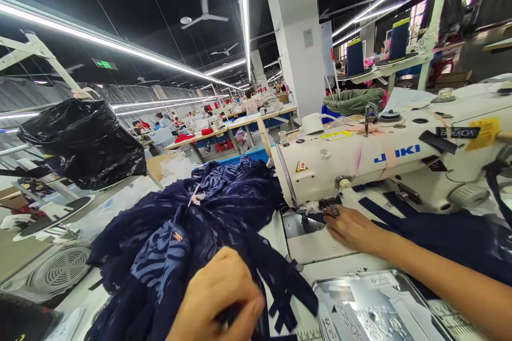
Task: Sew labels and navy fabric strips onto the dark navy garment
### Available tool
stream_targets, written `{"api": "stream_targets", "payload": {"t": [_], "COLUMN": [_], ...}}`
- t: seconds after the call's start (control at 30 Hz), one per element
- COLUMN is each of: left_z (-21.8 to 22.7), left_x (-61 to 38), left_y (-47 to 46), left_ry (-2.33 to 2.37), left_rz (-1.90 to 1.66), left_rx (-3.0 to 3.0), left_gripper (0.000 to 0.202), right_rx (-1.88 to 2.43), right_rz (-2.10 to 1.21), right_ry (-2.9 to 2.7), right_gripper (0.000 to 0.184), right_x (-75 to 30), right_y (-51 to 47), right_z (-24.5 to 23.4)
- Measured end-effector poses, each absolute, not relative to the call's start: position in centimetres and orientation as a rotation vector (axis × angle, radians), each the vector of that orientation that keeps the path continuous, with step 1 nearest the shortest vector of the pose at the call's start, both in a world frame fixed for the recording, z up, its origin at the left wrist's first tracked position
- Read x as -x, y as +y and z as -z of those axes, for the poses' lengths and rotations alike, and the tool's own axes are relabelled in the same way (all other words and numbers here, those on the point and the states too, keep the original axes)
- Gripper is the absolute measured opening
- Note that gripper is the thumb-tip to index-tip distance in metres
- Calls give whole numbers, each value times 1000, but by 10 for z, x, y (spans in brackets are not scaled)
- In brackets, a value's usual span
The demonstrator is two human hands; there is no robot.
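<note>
Navy cloth dominates this surface: a navy blue sheer garment with a paler swirling pattern lies heaped left of the needle, touching the end of the white Juki sewing machine and spilling toward the near edge. Look at it: thin, half transparent, crumpled into soft folds, with narrow dark straps trailing off its right side, a small pale label near the top of the heap and an orange tag lower down. The left hand sits low in the frame, fingers closed in a fist on a fold of that garment, something dark pinched between them. The right hand lies across the machine bed, fingers stretched out flat and open, tips right at the presser foot, resting on a strip of the same navy fabric that runs back under the machine arm. My read: this cloth is light, limp and slippery, apt to snag, so it is best gathered by a seam or bound edge rather than the open mesh. Just beside the right forearm sits a shiny metal tray of printed labels. Off to the left a black plastic bag hangs over a stand; behind the machine stand dark blue thread cones.
</note>
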State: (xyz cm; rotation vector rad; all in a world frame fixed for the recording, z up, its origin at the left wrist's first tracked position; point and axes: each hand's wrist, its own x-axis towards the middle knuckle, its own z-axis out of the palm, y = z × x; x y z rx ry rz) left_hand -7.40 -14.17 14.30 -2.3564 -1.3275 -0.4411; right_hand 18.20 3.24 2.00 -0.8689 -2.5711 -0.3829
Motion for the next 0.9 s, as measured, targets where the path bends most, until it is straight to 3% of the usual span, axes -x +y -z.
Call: {"api": "stream_targets", "payload": {"t": [0.27, 0.47, 0.6, 0.9], "left_z": [-72, -60, -55, -84], "left_x": [63, 60, 65, 52], "left_y": [-108, -105, -99, -83], "left_ry": [-1114, -1145, -1150, -1356], "left_rz": [-171, -226, -9, 962], "left_rx": [2529, 2483, 2484, 2459], "left_gripper": [10, 24, 26, 14], "right_rx": [939, 972, 1018, 830], "right_rz": [410, 433, 409, 83], "right_ry": [-2656, -2831, -2862, -2797], "right_gripper": [18, 19, 15, 21], "right_x": [-182, -178, -192, -228], "right_y": [30, 32, 29, -20], "right_z": [-28, -41, -50, -71]}}
